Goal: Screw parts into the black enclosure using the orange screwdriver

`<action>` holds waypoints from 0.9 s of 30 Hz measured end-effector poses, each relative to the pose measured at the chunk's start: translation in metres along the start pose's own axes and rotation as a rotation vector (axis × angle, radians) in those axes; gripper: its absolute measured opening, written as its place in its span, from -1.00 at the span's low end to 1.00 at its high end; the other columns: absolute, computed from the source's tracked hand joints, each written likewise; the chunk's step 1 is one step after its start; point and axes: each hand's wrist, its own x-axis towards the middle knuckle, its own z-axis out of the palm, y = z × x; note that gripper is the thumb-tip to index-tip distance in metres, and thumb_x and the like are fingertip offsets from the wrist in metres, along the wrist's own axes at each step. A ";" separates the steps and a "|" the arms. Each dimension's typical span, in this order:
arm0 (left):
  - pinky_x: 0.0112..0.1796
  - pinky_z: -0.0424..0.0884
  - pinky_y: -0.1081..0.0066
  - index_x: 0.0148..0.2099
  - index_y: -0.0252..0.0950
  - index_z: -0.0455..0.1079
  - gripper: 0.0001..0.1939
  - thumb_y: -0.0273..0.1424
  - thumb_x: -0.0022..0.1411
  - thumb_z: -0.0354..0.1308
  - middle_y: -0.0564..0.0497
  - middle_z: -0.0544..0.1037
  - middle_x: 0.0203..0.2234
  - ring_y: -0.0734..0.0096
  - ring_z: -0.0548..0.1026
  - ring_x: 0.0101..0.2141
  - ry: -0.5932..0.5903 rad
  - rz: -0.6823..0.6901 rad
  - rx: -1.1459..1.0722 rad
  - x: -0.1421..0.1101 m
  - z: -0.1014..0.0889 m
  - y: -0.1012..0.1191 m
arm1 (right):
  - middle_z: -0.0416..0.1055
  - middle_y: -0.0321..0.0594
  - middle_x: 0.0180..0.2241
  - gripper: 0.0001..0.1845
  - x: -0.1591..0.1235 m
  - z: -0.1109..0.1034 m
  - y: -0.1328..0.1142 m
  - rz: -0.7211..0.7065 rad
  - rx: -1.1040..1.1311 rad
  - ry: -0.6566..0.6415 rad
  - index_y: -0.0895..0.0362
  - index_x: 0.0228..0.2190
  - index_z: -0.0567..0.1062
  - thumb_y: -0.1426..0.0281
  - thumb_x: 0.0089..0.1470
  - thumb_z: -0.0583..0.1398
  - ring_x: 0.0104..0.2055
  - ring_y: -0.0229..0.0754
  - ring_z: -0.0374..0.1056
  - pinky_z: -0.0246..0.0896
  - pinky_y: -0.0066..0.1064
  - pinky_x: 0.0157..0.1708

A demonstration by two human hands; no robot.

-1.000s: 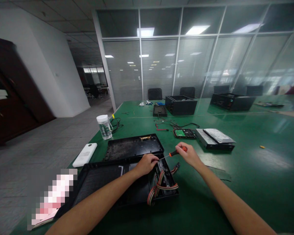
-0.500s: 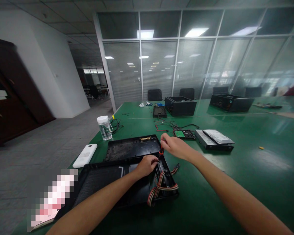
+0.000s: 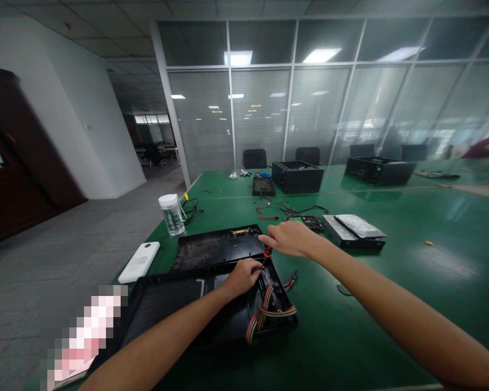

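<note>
In my right hand [image 3: 287,238] is a screwdriver [image 3: 267,252] with a red-and-black handle, upright, its shaft pointing down. My left hand [image 3: 244,276] is closed in a pinch at the lower end of that shaft, and the tip is hidden by the fingers. Both hands are over the right part of an open black computer case panel [image 3: 175,298] lying flat. A striped ribbon of wires [image 3: 264,312] loops over its right end. Just behind lies a second black panel [image 3: 212,248], dusty, with a brass-coloured piece near its far edge.
To the left stand a clear water bottle [image 3: 171,214] and a white power bank [image 3: 139,263]. On the right are a metal drive [image 3: 354,231], a hard drive [image 3: 312,223] and an orange bit [image 3: 429,243]. Two black computer cases [image 3: 297,177] stand farther back, with loose cables [image 3: 285,209] before them.
My right hand has turned on the screwdriver handle, and its forearm has swung outward and lower. My left hand stays at the shaft. The view has shifted slightly.
</note>
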 end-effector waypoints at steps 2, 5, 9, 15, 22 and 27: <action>-0.30 0.30 0.47 -0.29 -0.33 0.46 -0.82 -0.52 0.11 0.04 -0.02 0.50 -0.42 0.40 0.42 -0.38 -0.002 -0.002 0.001 0.000 0.000 0.000 | 0.47 -0.01 -0.34 -0.42 -0.001 0.000 -0.002 -0.042 0.039 -0.004 0.17 -0.18 0.38 0.06 0.17 -0.22 -0.30 -0.01 0.40 0.14 -0.32 -0.37; -0.31 0.30 0.47 -0.29 -0.33 0.46 -0.82 -0.52 0.10 0.04 -0.01 0.49 -0.44 0.42 0.41 -0.40 -0.004 -0.017 0.013 0.000 0.000 0.000 | 0.47 0.03 -0.35 -0.33 -0.003 -0.001 -0.004 -0.006 0.013 -0.010 0.18 -0.28 0.42 0.01 0.16 -0.28 -0.27 0.04 0.40 0.14 -0.29 -0.35; -0.30 0.29 0.46 -0.27 -0.33 0.46 -0.81 -0.50 0.10 0.03 -0.02 0.50 -0.42 0.40 0.41 -0.39 -0.005 -0.018 0.008 0.000 0.000 0.000 | 0.47 0.01 -0.33 -0.36 -0.006 -0.002 -0.005 0.017 0.036 0.015 0.19 -0.16 0.37 0.01 0.16 -0.25 -0.29 0.02 0.40 0.14 -0.30 -0.35; -0.29 0.30 0.45 -0.27 -0.34 0.46 -0.82 -0.49 0.10 0.04 -0.03 0.50 -0.41 0.38 0.42 -0.37 -0.015 -0.024 -0.006 0.000 0.000 0.001 | 0.47 0.03 -0.35 -0.39 -0.009 -0.001 -0.004 0.026 0.015 0.020 0.21 -0.27 0.42 0.08 0.19 -0.24 -0.27 0.00 0.40 0.12 -0.32 -0.32; -0.32 0.29 0.47 -0.29 -0.34 0.46 -0.82 -0.52 0.07 0.05 -0.01 0.49 -0.44 0.41 0.41 -0.40 -0.018 -0.045 -0.004 0.000 -0.003 0.004 | 0.46 -0.04 -0.43 -0.41 -0.008 0.007 0.001 0.003 0.041 0.085 0.17 -0.43 0.46 0.07 0.17 -0.19 -0.31 -0.04 0.39 0.10 -0.36 -0.35; -0.32 0.28 0.47 -0.27 -0.33 0.42 -0.83 -0.54 0.07 0.05 0.01 0.46 -0.46 0.43 0.39 -0.42 -0.016 -0.048 0.010 -0.001 -0.005 0.004 | 0.38 -0.23 -0.52 -0.56 -0.012 0.045 0.039 0.023 0.512 0.197 0.15 -0.40 0.44 0.15 0.14 -0.09 -0.43 -0.23 0.31 0.09 -0.44 -0.40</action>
